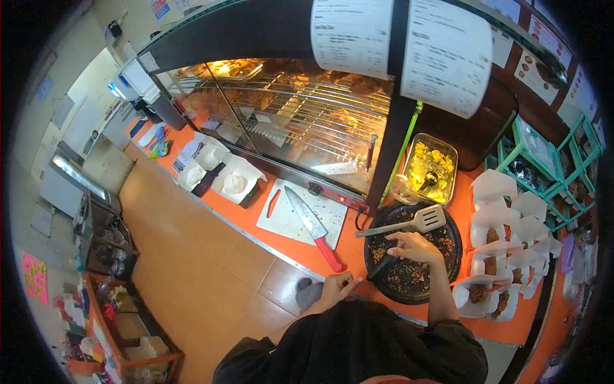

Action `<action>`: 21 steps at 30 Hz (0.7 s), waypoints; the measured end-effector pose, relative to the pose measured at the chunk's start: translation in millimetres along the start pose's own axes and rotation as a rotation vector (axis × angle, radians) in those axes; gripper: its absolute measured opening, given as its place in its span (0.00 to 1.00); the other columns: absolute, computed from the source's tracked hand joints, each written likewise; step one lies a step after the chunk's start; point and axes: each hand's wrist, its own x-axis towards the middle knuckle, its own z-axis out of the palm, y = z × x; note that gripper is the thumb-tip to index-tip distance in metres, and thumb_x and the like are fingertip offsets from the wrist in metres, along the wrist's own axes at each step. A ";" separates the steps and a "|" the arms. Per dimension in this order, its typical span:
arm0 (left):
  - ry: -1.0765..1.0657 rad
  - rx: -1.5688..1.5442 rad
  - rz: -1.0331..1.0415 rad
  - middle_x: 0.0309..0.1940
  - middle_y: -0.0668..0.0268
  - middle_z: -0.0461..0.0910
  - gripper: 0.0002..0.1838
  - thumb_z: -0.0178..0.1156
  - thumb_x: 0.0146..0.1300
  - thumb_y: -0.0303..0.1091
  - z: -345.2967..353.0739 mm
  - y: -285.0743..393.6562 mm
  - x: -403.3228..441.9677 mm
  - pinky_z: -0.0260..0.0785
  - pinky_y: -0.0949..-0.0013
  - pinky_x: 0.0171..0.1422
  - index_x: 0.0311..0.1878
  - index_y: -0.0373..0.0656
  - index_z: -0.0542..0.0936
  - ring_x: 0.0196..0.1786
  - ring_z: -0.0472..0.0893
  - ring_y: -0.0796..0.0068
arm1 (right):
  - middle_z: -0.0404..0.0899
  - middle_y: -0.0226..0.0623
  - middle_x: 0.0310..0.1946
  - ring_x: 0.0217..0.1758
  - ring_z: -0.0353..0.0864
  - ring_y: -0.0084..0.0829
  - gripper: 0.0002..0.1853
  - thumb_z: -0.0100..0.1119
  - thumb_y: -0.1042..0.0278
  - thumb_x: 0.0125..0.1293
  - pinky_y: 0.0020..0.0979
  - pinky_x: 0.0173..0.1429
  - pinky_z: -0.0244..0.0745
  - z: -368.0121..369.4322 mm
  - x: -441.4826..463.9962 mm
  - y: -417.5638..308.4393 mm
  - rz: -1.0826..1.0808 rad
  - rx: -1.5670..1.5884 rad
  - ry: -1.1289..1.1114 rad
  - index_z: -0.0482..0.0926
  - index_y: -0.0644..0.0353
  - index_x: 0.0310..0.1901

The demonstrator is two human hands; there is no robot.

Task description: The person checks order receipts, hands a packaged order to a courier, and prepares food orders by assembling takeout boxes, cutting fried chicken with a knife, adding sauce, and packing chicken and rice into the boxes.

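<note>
Status: judged from the layout, the work is partway through. Several open white card boxes (470, 310) on the right part of the orange table (505, 331) contain browned food pieces (502, 304). The round black pan (451, 272) carries loose brown crumbs (409, 281); no whole piece is visible on it. Lid closure is not yet done on the nearest boxes.

Component location: a dark, slender bar (382, 265) lies at the left side of the pan, between the right hand (412, 248) and the left hand (339, 287).

Orientation: the long axis of the bar runs diagonally. The upper end is at the right hand; the lower end points toward the left hand, at the table edge nearest the wearer.

Fingers: those of the right hand bend over the upper end of the bar; those of the left hand are folded inward, tips close together. At this distance, it cannot be told whether either set pinches the bar, or whether the bar is a separate tool or part of the pan.

Adjacent item: a beige slotted spatula (403, 225) lies across the pan, slotted head to the right, handle end to the left.
</note>
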 end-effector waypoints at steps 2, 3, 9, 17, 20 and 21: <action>0.018 -0.065 -0.033 0.10 0.69 0.65 0.17 0.58 0.57 0.41 -9.7 -29.8 11.9 0.55 0.74 0.20 0.19 0.40 0.72 0.16 0.62 0.85 | 0.77 0.40 0.22 0.23 0.77 0.26 0.26 0.58 0.55 0.56 0.28 0.29 0.71 4.3 15.5 -1.3 -0.051 0.024 0.025 0.70 0.63 0.52; 0.086 -0.093 -0.027 0.10 0.70 0.65 0.15 0.58 0.57 0.40 -17.2 -35.9 20.8 0.55 0.75 0.20 0.22 0.40 0.74 0.16 0.63 0.86 | 0.77 0.37 0.21 0.23 0.76 0.24 0.25 0.58 0.56 0.57 0.25 0.29 0.71 6.4 23.7 -9.8 -0.065 0.015 0.031 0.70 0.63 0.51; 0.035 -0.071 0.096 0.16 0.70 0.71 0.07 0.61 0.54 0.34 -97.7 -10.1 72.9 0.55 0.73 0.23 0.34 0.44 0.80 0.18 0.66 0.81 | 0.77 0.33 0.28 0.26 0.74 0.19 0.20 0.52 0.58 0.62 0.22 0.29 0.70 80.0 97.5 -37.0 0.010 0.402 0.025 0.71 0.64 0.50; -0.145 0.481 0.713 0.52 0.67 0.70 0.23 0.39 0.61 0.55 -130.6 -3.4 105.0 0.45 0.49 0.59 0.51 0.57 0.74 0.58 0.65 0.69 | 0.63 0.42 0.55 0.55 0.66 0.30 0.35 0.39 0.40 0.62 0.32 0.56 0.63 199.2 190.0 -103.3 -0.836 1.525 -0.114 0.53 0.61 0.62; -0.206 0.530 0.811 0.57 0.65 0.65 0.24 0.38 0.61 0.55 -143.5 -35.4 108.9 0.42 0.47 0.61 0.56 0.58 0.70 0.60 0.63 0.68 | 0.60 0.43 0.58 0.59 0.62 0.31 0.38 0.36 0.38 0.62 0.34 0.60 0.59 213.8 213.6 -102.6 -0.931 1.586 -0.171 0.50 0.61 0.63; -0.255 0.589 0.833 0.61 0.64 0.60 0.26 0.39 0.60 0.56 -151.4 -45.1 106.9 0.38 0.43 0.63 0.60 0.59 0.65 0.64 0.59 0.64 | 0.60 0.43 0.58 0.60 0.60 0.32 0.38 0.35 0.38 0.62 0.35 0.61 0.58 224.6 220.2 -95.5 -0.862 1.636 -0.134 0.49 0.62 0.63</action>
